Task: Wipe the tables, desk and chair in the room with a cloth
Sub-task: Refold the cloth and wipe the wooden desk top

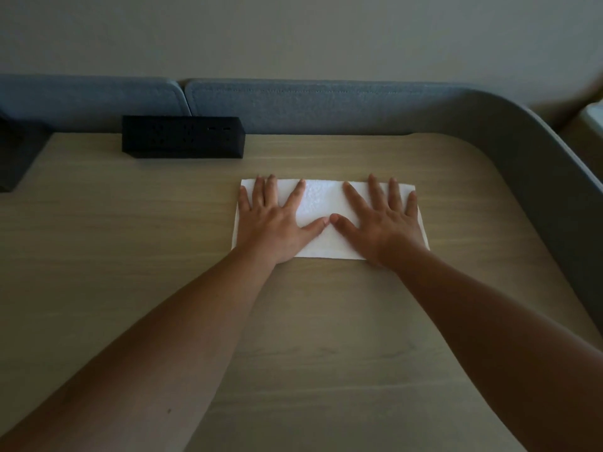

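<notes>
A white folded cloth (321, 203) lies flat on the light wooden desk (130, 256), a little right of centre. My left hand (274, 223) presses on the cloth's left half with fingers spread and straight. My right hand (381, 223) presses on the right half the same way. The two thumbs nearly touch over the cloth's middle. Both palms hide much of the cloth's lower part.
A black power-socket block (182, 137) stands at the desk's back left. Another black object (16, 154) sits at the far left edge. A grey padded screen (359, 106) runs along the back and curves round the right side.
</notes>
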A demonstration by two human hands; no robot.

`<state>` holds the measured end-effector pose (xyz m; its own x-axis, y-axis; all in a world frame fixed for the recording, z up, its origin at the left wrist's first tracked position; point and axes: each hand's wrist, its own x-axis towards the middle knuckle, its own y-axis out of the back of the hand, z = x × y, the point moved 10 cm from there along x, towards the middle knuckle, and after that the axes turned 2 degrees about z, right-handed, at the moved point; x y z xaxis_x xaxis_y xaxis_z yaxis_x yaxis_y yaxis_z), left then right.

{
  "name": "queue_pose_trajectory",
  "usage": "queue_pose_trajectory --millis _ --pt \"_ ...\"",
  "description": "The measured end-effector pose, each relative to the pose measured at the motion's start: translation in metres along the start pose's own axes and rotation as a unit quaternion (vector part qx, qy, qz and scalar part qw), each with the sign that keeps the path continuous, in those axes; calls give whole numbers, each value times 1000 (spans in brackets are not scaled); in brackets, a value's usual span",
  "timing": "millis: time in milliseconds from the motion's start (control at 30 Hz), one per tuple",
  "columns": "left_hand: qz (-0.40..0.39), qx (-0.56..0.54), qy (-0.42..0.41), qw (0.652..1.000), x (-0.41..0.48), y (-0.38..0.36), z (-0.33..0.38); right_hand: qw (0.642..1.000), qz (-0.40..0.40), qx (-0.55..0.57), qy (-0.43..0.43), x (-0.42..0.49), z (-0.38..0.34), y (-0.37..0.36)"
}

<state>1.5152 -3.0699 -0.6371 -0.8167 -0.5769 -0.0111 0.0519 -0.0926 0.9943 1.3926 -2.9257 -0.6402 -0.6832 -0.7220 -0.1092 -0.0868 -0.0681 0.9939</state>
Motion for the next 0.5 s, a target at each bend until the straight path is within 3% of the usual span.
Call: queue_pose_trajectory --millis 500 --pt "18 12 18 1000 -156 -3 29 1000 -9 24 10 -153 -2 -18"
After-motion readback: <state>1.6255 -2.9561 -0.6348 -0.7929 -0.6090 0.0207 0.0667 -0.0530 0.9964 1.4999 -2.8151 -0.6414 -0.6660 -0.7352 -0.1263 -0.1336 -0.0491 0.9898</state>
